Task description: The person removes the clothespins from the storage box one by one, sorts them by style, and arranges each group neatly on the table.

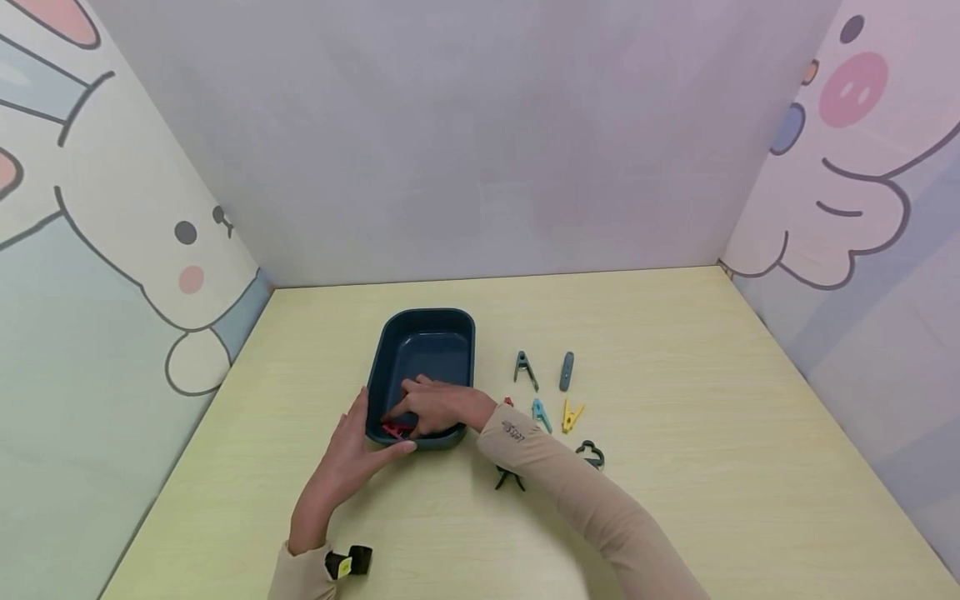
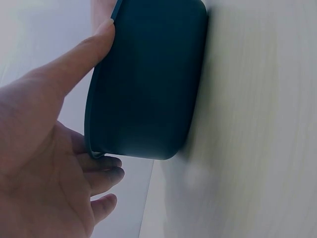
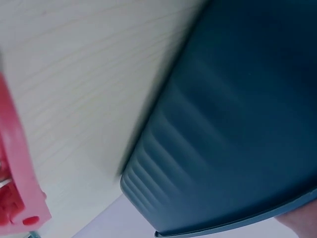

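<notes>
My left hand (image 1: 352, 462) holds the near-left corner of a dark blue tray (image 1: 474, 350). In the left wrist view its thumb (image 2: 96, 44) lies on the rim, with the fingers round the side. Inside the tray's near end, my right hand (image 1: 435, 406) reaches down over a red clip (image 1: 397, 430) and pinches it between thumb and fingers. Only the tray's ribbed outer wall (image 3: 198, 144) shows in the right wrist view; the right fingers are hidden there. Part of another red clip (image 3: 20, 163) shows at that view's left edge.
Right of the tray lie a dark green clip (image 1: 525, 367), a grey-blue clip (image 1: 567, 372), a light blue clip (image 1: 541, 414) and a yellow clip (image 1: 572, 417). Nearer are a black clip (image 1: 510, 477) and a dark cloud-shaped clip (image 1: 591, 454). The right sleeve (image 1: 585, 500) crosses beside them.
</notes>
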A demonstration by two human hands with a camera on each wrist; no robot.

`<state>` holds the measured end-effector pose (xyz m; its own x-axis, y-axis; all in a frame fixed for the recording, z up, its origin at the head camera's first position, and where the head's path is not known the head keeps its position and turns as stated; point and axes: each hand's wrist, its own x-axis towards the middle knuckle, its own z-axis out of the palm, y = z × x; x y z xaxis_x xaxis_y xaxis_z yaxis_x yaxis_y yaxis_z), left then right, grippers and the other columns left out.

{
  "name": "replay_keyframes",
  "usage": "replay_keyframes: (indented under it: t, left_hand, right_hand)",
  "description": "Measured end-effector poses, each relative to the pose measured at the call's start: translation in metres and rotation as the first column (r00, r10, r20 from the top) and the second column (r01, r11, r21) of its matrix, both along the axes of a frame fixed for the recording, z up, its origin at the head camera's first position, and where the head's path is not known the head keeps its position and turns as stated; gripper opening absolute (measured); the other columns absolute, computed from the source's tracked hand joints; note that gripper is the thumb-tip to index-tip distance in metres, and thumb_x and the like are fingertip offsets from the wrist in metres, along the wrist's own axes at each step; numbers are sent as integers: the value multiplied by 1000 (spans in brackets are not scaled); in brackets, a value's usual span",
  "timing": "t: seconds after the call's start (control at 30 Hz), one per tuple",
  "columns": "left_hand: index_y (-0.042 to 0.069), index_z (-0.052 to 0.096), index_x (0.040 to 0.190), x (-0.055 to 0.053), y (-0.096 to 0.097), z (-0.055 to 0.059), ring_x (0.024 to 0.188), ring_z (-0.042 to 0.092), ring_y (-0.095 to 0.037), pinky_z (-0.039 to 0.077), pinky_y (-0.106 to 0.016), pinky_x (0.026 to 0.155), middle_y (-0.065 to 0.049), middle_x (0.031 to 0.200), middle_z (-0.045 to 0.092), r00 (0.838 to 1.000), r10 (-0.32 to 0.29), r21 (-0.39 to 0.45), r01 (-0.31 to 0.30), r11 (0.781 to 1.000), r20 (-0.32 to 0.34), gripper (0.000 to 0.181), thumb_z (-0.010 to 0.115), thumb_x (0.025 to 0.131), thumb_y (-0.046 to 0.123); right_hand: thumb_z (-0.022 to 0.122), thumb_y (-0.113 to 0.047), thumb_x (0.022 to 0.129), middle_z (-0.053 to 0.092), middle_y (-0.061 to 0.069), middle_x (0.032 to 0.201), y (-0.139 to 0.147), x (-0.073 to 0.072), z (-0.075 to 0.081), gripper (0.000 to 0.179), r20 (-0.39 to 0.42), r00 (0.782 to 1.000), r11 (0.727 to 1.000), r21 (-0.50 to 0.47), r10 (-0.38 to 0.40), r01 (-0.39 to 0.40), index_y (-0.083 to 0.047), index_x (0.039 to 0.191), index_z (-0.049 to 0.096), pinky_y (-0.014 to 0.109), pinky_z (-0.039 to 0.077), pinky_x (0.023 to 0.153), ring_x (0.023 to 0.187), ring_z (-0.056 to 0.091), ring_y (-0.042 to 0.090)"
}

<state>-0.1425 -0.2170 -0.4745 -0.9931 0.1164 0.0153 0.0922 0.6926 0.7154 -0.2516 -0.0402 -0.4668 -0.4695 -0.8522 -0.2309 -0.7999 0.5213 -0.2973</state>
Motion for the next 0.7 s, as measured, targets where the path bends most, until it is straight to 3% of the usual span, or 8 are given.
replay_keyframes:
  t: [0.27, 0.5, 0.7]
  left_hand:
    - [-3, 6, 163, 0, 0, -1, 153, 12, -50, 4, -69, 120, -28, 169, 10, 1000, -2, 3, 2, 1000, -5, 115, 81, 90, 42]
    - [-2, 6, 164, -1, 0, -2, 153, 12, -50, 4, -70, 120, -28, 169, 10, 1000, -11, 3, 11, 1000, -15, 114, 81, 90, 42]
    - [-5, 5, 163, 0, -1, -1, 153, 10, -51, 4, -70, 120, -29, 169, 8, 1000, 3, -11, -2, 1000, 14, 116, 80, 90, 44]
  right_hand:
    - [72, -32, 100, 53, -3, 122, 0, 0, 0, 47, 4, 1000, 1000, 0, -4, 4, -37, 145, 62, 20, 40, 72, 94, 41, 11]
    - [73, -37, 98, 55, -4, 120, -1, -1, -1, 47, -38, 999, 1000, -1, 13, -13, -36, 144, 63, 20, 40, 75, 94, 42, 10]
    - [72, -42, 98, 56, -3, 122, -2, -2, -4, 50, -107, 994, 999, 1, 32, -32, -33, 146, 62, 21, 43, 80, 98, 45, 11]
